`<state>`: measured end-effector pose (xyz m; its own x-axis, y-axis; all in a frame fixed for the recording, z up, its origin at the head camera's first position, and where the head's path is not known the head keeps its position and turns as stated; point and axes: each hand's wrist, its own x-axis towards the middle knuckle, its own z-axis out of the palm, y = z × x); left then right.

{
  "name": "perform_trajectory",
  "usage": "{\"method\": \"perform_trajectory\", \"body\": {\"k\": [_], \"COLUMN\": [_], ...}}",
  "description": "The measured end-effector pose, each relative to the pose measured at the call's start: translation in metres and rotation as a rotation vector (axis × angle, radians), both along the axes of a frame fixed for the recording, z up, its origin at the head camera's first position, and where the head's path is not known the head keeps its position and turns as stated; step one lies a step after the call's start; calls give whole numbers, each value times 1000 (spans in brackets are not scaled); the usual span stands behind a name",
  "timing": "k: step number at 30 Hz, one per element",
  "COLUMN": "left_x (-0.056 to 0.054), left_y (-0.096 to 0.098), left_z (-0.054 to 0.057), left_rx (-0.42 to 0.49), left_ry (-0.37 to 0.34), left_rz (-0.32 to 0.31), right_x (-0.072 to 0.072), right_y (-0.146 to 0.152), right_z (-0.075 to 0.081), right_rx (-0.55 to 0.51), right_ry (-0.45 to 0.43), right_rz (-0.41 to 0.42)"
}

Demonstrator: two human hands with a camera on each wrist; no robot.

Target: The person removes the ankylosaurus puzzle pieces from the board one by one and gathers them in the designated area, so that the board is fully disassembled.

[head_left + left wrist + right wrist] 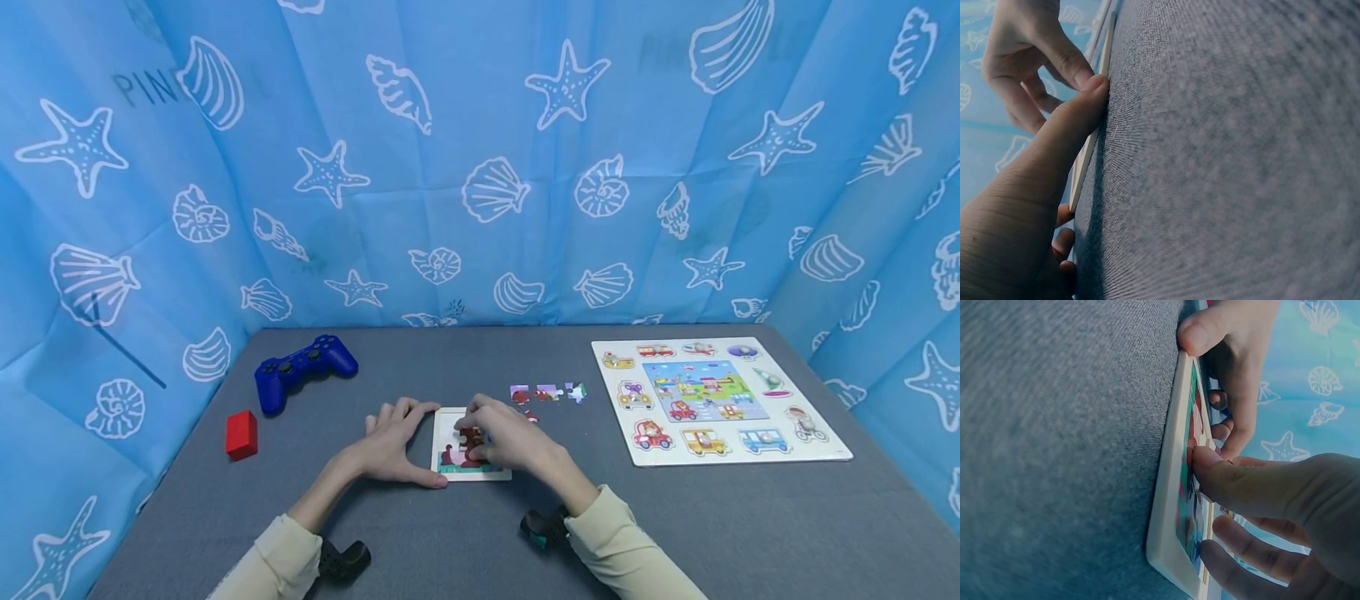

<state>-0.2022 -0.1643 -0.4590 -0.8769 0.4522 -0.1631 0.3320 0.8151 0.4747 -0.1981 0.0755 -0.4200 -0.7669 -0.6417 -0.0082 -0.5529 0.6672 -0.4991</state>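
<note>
A small jigsaw puzzle in a white-edged tray [474, 477] lies flat on the table, partly filled with dark red, pink and green pieces. My left hand [390, 446] spans the tray's left side, thumb at the near corner and index finger at the far corner, holding it. Over the tray, my right hand [510, 435] pinches a dark red puzzle piece [469, 440] between thumb and fingers. In the right wrist view the thumb [1209, 464] is right down at the picture surface. The right hand hides the tray's right part.
Several loose puzzle pieces [547, 392] lie just beyond the right hand. Farther right is a large white peg puzzle board [633, 446] with vehicle pictures. A blue game controller [303, 369] and a red block [242, 435] sit at the left. A blue curtain [480, 167] hangs behind the table.
</note>
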Motion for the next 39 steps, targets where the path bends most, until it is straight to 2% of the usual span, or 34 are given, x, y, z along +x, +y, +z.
{"method": "perform_trajectory", "body": {"k": [26,39], "left_x": [1,0], "left_y": [0,0], "left_z": [0,0], "left_rx": [5,9], "left_ry": [-1,1], "left_rz": [4,-1], "right_x": [1,4], "right_y": [4,5], "right_z": [0,0], "right_rx": [6,14], "right_ry": [-25,26], "right_rz": [64,50]}}
